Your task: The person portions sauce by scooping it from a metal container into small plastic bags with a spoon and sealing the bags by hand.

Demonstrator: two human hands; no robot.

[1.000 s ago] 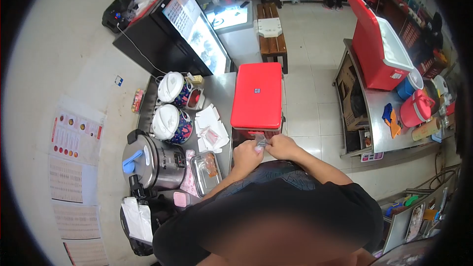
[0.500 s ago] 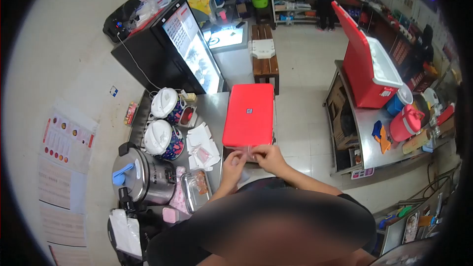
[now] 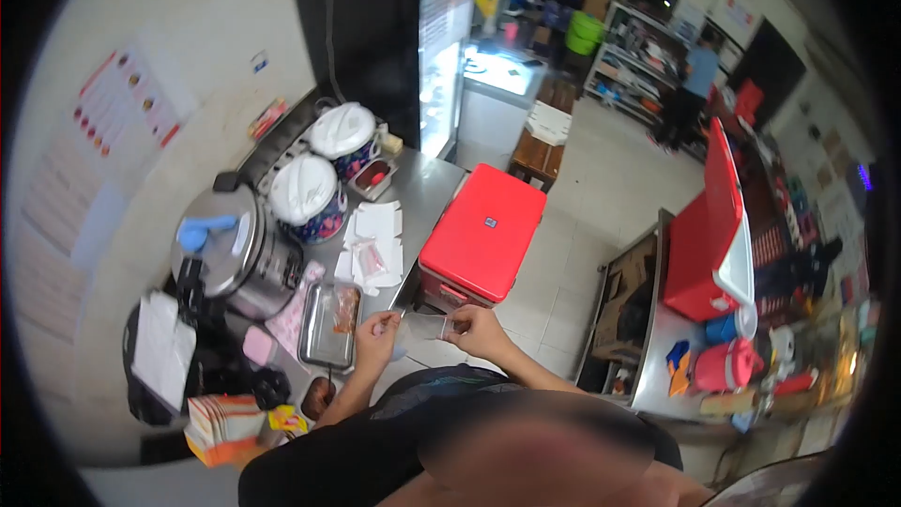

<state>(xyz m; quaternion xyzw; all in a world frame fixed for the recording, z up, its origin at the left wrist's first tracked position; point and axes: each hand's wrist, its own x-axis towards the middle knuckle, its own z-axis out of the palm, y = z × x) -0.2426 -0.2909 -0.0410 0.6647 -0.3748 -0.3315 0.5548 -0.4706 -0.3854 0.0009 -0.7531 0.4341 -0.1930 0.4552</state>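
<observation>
Between my two hands stretches a small clear plastic bag (image 3: 425, 327), just in front of a red cooler box (image 3: 483, 233) with its lid down. My left hand (image 3: 375, 342) pinches one side of the bag. The other side is gripped by my right hand (image 3: 479, 332), fingers pressed together. Left of my left hand lies a metal tray (image 3: 317, 349) with brownish food in it. A flat unfolded white carton (image 3: 380, 221) rests on the steel counter beyond, with a small pinkish plastic packet (image 3: 371, 260) on it.
Two white-lidded pots (image 3: 302, 190) and a large steel cooker (image 3: 230, 249) line the wall side. A lit display fridge (image 3: 441, 66) stands behind. To the right, another steel table holds an open red cooler (image 3: 699, 258) and a pink jug (image 3: 725, 363). A person (image 3: 694, 80) stands by far shelves.
My hands have drawn apart, with the clear bag spread between them. The camera view has turned, so the cooler and counters appear tilted and shifted.
</observation>
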